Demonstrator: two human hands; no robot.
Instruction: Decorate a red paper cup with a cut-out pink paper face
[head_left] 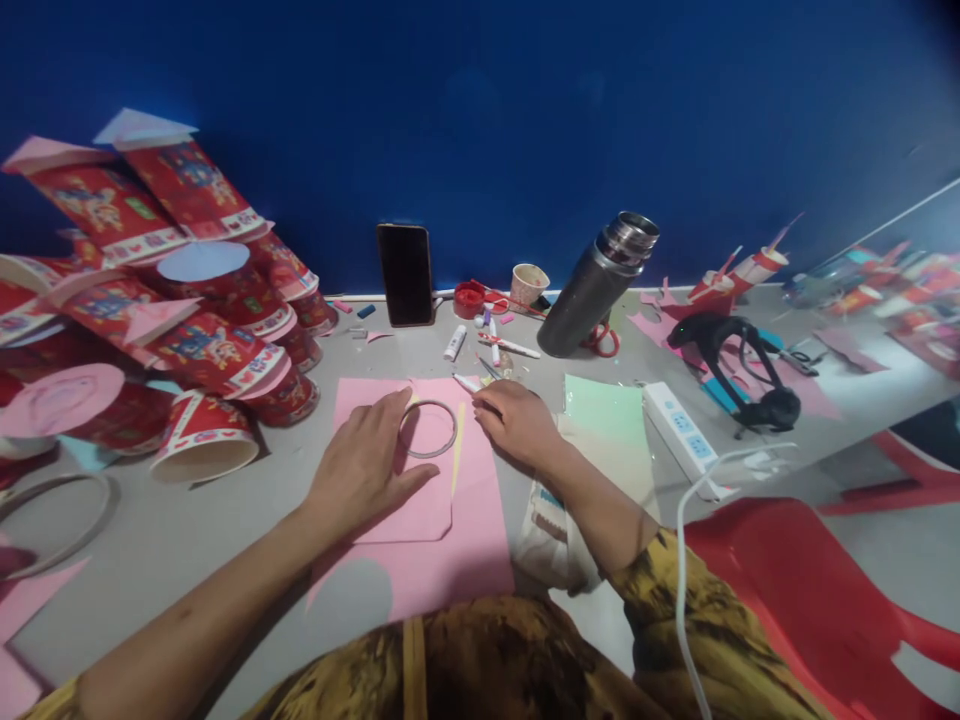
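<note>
A grey ring (454, 425) lies on a pink sheet (480, 530) and a smaller pink piece over it. My left hand (375, 455) rests with fingers spread on the paper, its thumb and fingertips around the ring's left side. To the right of the ring, my right hand (517, 420) is closed, its fingertips pinching a white marker (466, 383) that points left. Yellow paper edges show beneath the smaller pink piece. A round hole opens in the pink sheet's lower left part.
Red paper cups (217, 350) are piled at the left. A phone (406, 275) leans on the blue wall. A dark flask (596, 285), a power strip (681, 435), a green sheet (607, 410) and a black headset (739, 370) are at the right, beside a red chair (795, 580).
</note>
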